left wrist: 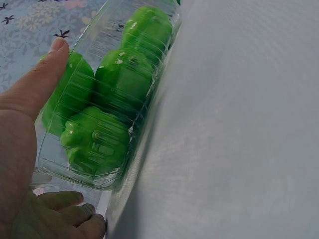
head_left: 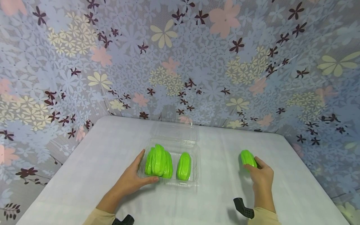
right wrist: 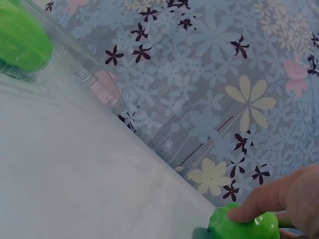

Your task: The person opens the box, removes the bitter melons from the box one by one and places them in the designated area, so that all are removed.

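Note:
A hinged clear plastic container (head_left: 180,146) lies with its lid folded back. Several glossy green, ridged, pepper-like vegetables (head_left: 158,159) are heaped in its left part; another (head_left: 184,166) lies alone in the right part. My left hand (head_left: 132,179) holds the container's front left corner, the thumb along the front and the fingers at the left side. In the left wrist view, the thumb reaches the rim beside the green pieces (left wrist: 97,142). Off to the right, my right hand (head_left: 261,176) grips one more green pepper-like vegetable (head_left: 248,157) between thumb and fingers, its lower part hidden.
A white cloth (head_left: 219,147) covers the table. Behind it hangs a flower-patterned backdrop (head_left: 197,78), close to the container's folded-back lid (head_left: 174,131). Black wrist mounts (head_left: 243,207) sit by both sleeves.

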The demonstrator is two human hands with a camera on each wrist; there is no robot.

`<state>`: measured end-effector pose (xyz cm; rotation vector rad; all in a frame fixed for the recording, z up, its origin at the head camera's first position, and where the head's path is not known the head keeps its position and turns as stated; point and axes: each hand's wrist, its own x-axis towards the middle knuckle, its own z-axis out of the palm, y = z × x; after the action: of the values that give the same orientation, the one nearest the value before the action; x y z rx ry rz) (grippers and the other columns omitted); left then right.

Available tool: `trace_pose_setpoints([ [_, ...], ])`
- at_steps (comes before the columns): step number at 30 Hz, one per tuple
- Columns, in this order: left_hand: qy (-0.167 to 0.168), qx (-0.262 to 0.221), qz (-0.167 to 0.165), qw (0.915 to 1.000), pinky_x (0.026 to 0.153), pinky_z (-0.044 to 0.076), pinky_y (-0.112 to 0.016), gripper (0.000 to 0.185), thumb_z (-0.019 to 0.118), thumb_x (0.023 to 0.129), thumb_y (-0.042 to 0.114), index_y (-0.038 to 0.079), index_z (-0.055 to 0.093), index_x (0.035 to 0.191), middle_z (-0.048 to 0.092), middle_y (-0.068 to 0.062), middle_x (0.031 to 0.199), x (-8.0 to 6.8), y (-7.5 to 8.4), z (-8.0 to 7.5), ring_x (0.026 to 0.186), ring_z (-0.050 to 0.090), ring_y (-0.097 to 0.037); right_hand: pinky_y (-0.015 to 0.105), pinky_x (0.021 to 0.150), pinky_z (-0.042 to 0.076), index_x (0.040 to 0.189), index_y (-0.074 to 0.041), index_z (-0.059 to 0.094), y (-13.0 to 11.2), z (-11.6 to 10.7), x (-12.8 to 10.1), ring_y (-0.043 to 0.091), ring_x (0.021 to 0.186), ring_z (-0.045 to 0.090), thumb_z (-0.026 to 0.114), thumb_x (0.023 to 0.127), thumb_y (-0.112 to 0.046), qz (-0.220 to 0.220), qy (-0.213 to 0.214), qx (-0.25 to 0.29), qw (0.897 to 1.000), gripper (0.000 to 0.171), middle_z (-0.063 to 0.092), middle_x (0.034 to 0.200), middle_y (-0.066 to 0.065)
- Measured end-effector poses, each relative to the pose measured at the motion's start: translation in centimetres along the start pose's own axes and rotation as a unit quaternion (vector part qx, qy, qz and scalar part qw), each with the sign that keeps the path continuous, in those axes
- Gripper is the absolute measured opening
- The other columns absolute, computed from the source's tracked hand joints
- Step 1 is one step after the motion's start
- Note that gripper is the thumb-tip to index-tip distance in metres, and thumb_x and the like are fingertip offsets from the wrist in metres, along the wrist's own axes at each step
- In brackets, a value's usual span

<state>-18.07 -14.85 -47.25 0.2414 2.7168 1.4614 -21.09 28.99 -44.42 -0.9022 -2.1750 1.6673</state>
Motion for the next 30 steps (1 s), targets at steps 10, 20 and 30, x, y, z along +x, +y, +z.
trace_pose_setpoints([
  [10,-0.001,-0.004,-0.002,1.0000,0.115,0.022,-0.063,0.121,0.087,0.075,0.051,0.016,0.012,0.163,0.018,-0.014,0.165,-0.14,-0.03,-0.09,0.148,0.021,-0.041,0.055,0.118,0.022,0.156,-0.003,0.031,0.63,0.18,0.19,0.045,0.145,0.026,0.065,0.091,0.002,-0.002,-0.011,-0.033,0.999,0.074,0.026,0.160,0.026],
  [20,-0.003,-0.008,-0.002,1.0000,0.115,0.022,-0.064,0.121,0.087,0.075,0.051,0.016,0.011,0.163,0.017,-0.013,0.166,-0.14,-0.21,-0.09,0.148,0.019,-0.041,0.056,0.119,0.020,0.157,-0.003,0.028,0.69,0.24,0.20,0.046,0.146,0.023,0.065,0.091,0.002,-0.006,-0.015,-0.045,0.999,0.076,0.023,0.161,0.026],
  [30,-0.003,-0.011,-0.001,0.9999,0.115,0.021,-0.064,0.121,0.087,0.075,0.051,0.016,0.011,0.163,0.017,-0.013,0.166,0.00,-0.15,0.03,0.148,0.020,-0.041,0.059,0.119,0.016,0.161,-0.012,0.025,-0.12,-0.12,-0.26,0.045,0.150,0.010,0.072,0.087,-0.004,-0.030,0.019,-0.048,0.998,0.088,0.012,0.165,0.021],
])
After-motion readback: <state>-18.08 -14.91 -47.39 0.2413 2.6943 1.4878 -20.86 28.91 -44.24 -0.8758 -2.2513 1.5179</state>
